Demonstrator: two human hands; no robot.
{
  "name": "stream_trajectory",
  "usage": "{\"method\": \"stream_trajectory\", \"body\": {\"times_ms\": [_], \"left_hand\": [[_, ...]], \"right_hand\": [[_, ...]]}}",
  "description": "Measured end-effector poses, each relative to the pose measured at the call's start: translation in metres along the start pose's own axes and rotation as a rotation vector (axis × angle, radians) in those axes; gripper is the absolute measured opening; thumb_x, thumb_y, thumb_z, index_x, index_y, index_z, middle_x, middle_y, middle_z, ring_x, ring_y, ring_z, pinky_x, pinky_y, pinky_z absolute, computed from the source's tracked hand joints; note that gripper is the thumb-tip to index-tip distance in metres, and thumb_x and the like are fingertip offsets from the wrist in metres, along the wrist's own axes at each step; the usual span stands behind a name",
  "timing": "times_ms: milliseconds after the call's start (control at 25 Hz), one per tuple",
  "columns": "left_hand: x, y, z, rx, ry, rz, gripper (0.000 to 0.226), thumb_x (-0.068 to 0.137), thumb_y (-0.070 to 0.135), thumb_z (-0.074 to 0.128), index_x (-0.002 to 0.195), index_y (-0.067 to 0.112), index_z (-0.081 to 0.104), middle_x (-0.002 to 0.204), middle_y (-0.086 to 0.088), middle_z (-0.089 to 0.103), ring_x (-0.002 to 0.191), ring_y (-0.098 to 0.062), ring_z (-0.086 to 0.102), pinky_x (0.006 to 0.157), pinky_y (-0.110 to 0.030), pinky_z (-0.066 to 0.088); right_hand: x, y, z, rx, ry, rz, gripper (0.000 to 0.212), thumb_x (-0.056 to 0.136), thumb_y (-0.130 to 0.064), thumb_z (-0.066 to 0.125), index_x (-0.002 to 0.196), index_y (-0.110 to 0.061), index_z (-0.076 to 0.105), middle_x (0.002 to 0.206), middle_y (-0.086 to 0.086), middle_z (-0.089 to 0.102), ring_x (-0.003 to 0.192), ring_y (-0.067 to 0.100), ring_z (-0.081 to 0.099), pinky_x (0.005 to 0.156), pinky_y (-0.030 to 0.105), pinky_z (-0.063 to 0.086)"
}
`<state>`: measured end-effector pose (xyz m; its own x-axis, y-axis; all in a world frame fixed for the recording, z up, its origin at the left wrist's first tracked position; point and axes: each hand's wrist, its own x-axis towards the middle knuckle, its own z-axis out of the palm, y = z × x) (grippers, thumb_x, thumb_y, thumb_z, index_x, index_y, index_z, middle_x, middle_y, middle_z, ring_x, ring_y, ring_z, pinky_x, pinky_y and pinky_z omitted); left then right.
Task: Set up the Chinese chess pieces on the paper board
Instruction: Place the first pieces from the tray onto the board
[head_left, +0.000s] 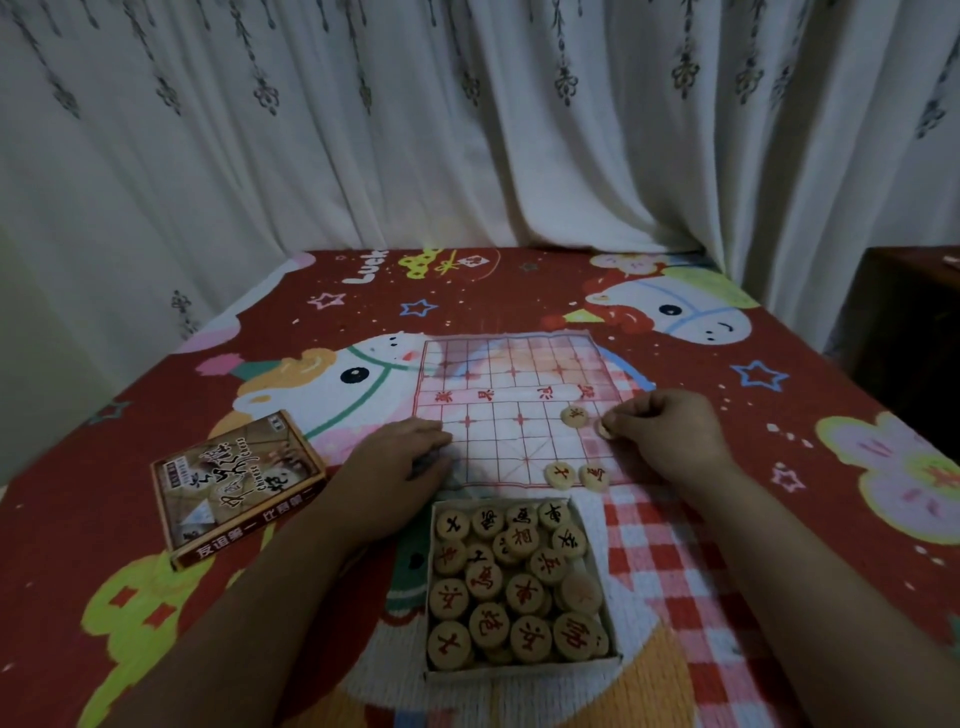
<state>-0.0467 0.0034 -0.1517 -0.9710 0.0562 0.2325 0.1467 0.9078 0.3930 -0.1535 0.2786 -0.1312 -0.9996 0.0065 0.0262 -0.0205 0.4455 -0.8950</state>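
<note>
The paper board (498, 384) with red grid lines lies flat in the middle of the table. Three round wooden pieces sit on its near right part: one (574, 416) by the right edge and two (559, 474) (595, 477) side by side on the near row. My right hand (662, 431) pinches a fourth piece (603, 428) at the board's right edge. My left hand (397, 462) rests flat on the board's near left corner. An open white tray (602, 662) in front of the board holds several more pieces.
The box lid (236, 486), printed with Chinese characters, lies left of my left hand. A red cartoon-patterned cloth (779, 467) covers the table. White curtains (467, 130) hang right behind the far edge. Dark wooden furniture (909, 322) stands at the right.
</note>
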Motion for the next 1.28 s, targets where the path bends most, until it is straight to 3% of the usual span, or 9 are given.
{"method": "stream_trajectory", "body": {"times_ms": [120, 320, 560, 680, 760, 880, 1000, 1080, 1280], "left_hand": [[0.000, 0.001, -0.001, 0.003, 0.001, 0.012, 0.039, 0.098, 0.035, 0.050, 0.133, 0.018, 0.057, 0.137, 0.000, 0.054, 0.124, -0.011, 0.046, 0.101, -0.023, 0.033], [-0.001, 0.002, -0.001, 0.000, 0.001, -0.002, 0.040, 0.098, 0.037, 0.048, 0.133, 0.019, 0.056, 0.137, 0.001, 0.053, 0.124, -0.010, 0.045, 0.103, -0.025, 0.033], [0.000, 0.003, -0.001, 0.005, -0.007, -0.016, 0.040, 0.098, 0.038, 0.047, 0.134, 0.020, 0.054, 0.140, 0.002, 0.051, 0.127, -0.011, 0.043, 0.108, -0.029, 0.032], [0.000, 0.002, 0.000, 0.003, -0.014, -0.020, 0.041, 0.098, 0.039, 0.047, 0.134, 0.021, 0.054, 0.141, 0.001, 0.051, 0.128, -0.011, 0.043, 0.110, -0.034, 0.034], [-0.001, 0.002, -0.001, -0.001, -0.016, -0.021, 0.041, 0.098, 0.039, 0.046, 0.134, 0.021, 0.055, 0.141, 0.001, 0.051, 0.128, -0.011, 0.043, 0.110, -0.035, 0.035], [0.000, 0.002, -0.001, -0.003, -0.009, -0.012, 0.040, 0.098, 0.038, 0.047, 0.133, 0.020, 0.055, 0.138, 0.001, 0.053, 0.125, -0.011, 0.045, 0.108, -0.031, 0.035], [0.000, 0.001, 0.000, 0.007, -0.015, -0.025, 0.040, 0.098, 0.039, 0.048, 0.134, 0.021, 0.054, 0.140, 0.002, 0.052, 0.127, -0.010, 0.044, 0.107, -0.028, 0.033], [0.000, 0.001, 0.000, -0.003, -0.010, -0.026, 0.040, 0.098, 0.039, 0.048, 0.134, 0.022, 0.054, 0.140, 0.002, 0.052, 0.127, -0.010, 0.043, 0.108, -0.030, 0.034], [0.000, 0.001, 0.000, -0.002, -0.012, -0.028, 0.039, 0.099, 0.035, 0.046, 0.135, 0.022, 0.053, 0.144, 0.003, 0.048, 0.131, -0.010, 0.039, 0.108, -0.026, 0.028]], "right_hand": [[0.002, 0.004, 0.002, -0.078, 0.008, -0.038, 0.010, 0.080, -0.018, 0.081, 0.071, -0.017, 0.076, 0.078, -0.002, 0.075, 0.080, 0.019, 0.070, 0.081, 0.044, 0.058], [0.001, 0.006, 0.005, -0.193, 0.034, -0.103, 0.017, 0.084, -0.020, 0.077, 0.067, -0.019, 0.074, 0.074, -0.008, 0.073, 0.077, 0.015, 0.068, 0.076, 0.036, 0.056], [-0.017, 0.001, -0.002, -0.055, 0.053, -0.138, 0.014, 0.088, -0.020, 0.073, 0.075, -0.018, 0.074, 0.075, -0.006, 0.073, 0.073, 0.009, 0.067, 0.067, 0.030, 0.053], [-0.038, -0.013, -0.010, 0.080, -0.184, -0.210, 0.003, 0.086, -0.018, 0.076, 0.084, -0.015, 0.076, 0.084, 0.004, 0.076, 0.066, 0.013, 0.068, 0.061, 0.027, 0.055], [-0.053, -0.024, -0.014, 0.082, -0.418, -0.256, 0.005, 0.084, -0.019, 0.078, 0.089, -0.019, 0.077, 0.087, 0.004, 0.077, 0.069, 0.027, 0.069, 0.064, 0.036, 0.057], [-0.073, -0.036, -0.010, -0.168, -0.666, -0.362, 0.013, 0.082, -0.033, 0.079, 0.094, -0.031, 0.076, 0.083, -0.011, 0.074, 0.069, 0.010, 0.069, 0.067, 0.036, 0.059], [-0.087, -0.047, 0.001, -0.494, -0.662, -0.488, 0.027, 0.078, -0.055, 0.074, 0.097, -0.035, 0.070, 0.083, -0.011, 0.068, 0.073, 0.004, 0.064, 0.066, 0.031, 0.056], [-0.093, -0.052, 0.007, -0.650, -0.620, -0.571, 0.031, 0.080, -0.058, 0.070, 0.099, -0.034, 0.067, 0.084, -0.013, 0.064, 0.075, 0.002, 0.060, 0.065, 0.026, 0.052], [-0.097, -0.052, 0.009, -0.643, -0.662, -0.580, 0.023, 0.083, -0.050, 0.066, 0.099, -0.033, 0.065, 0.089, -0.013, 0.064, 0.079, 0.002, 0.060, 0.070, 0.030, 0.056]]}}
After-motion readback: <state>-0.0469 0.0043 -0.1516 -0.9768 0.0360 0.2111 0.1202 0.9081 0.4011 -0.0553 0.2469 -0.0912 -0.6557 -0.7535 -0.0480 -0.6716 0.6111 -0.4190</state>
